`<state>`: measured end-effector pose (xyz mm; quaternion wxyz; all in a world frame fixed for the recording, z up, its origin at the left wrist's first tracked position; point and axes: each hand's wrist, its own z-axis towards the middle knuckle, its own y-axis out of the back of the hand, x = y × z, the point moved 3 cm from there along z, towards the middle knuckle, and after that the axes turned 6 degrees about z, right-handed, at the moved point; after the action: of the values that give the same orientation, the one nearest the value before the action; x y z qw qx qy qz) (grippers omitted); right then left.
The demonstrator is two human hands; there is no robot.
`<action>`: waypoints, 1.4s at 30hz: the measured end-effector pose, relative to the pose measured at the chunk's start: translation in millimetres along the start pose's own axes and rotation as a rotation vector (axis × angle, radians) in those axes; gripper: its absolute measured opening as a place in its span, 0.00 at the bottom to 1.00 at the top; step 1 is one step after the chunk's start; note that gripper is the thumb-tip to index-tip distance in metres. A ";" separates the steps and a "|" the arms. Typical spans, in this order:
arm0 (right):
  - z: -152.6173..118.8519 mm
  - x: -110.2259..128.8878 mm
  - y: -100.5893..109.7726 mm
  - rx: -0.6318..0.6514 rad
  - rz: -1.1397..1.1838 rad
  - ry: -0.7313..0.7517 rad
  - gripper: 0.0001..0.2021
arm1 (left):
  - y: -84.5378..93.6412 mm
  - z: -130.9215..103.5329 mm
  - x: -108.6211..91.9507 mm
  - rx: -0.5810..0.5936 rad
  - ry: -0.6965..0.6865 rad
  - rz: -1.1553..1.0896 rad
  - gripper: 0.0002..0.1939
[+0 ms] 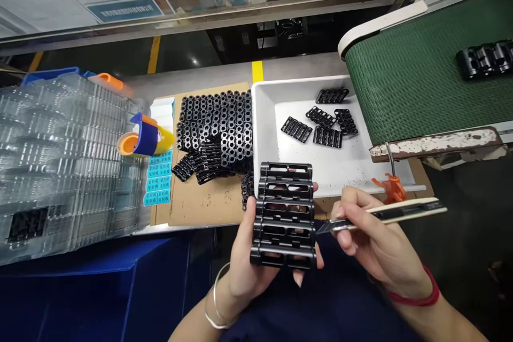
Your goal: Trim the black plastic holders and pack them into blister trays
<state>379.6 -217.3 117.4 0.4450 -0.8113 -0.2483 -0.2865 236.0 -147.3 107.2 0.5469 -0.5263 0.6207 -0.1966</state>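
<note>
In my left hand I hold a black ribbed plastic part with rows of long slots, its slotted face turned up toward me. The fingers wrap behind it and the thumb lies along its left edge. My right hand grips a snap-off utility knife with a pale handle. Its blade points left, with the tip at the part's right edge; whether it touches cannot be told. Beyond the held part, several smaller black slotted parts lie in a white tray.
Rows of black parts cover a cardboard sheet left of the tray. Further left are a tape roll holder, blue labels and stacked clear plastic trays. A green conveyor belt and an orange-handled clamp are at right.
</note>
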 end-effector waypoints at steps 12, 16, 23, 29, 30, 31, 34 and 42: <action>-1.6 -20.8 -2.4 -0.011 0.046 -0.169 0.17 | 2.3 2.5 9.7 0.048 0.095 -0.020 0.41; -2.8 -20.6 -2.2 -0.035 0.025 -0.177 0.19 | 1.4 2.7 10.1 0.048 0.112 -0.015 0.40; -5.1 -23.5 -3.8 -0.018 0.048 -0.167 0.18 | 2.7 2.5 11.3 0.040 0.133 -0.050 0.38; -9.3 -23.3 -4.5 0.004 0.074 -0.177 0.17 | 2.3 2.4 10.8 0.064 0.118 -0.051 0.39; -9.7 -23.0 -4.7 0.013 0.068 -0.178 0.18 | 2.3 2.3 10.8 0.067 0.127 -0.051 0.39; -10.0 -22.8 -4.9 0.021 0.061 -0.179 0.18 | 2.3 2.0 10.9 0.071 0.140 -0.051 0.39; -9.8 -23.0 -4.4 0.028 0.036 -0.176 0.18 | 3.0 0.9 11.3 0.086 0.184 -0.049 0.40; -10.9 -22.4 -2.1 0.023 0.001 -0.182 0.18 | 10.1 1.1 18.4 0.134 0.226 -0.104 0.46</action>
<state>359.6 -229.0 108.1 0.4301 -0.8289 -0.2905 -0.2086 235.3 -159.3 89.9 0.4965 -0.4943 0.6358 -0.3238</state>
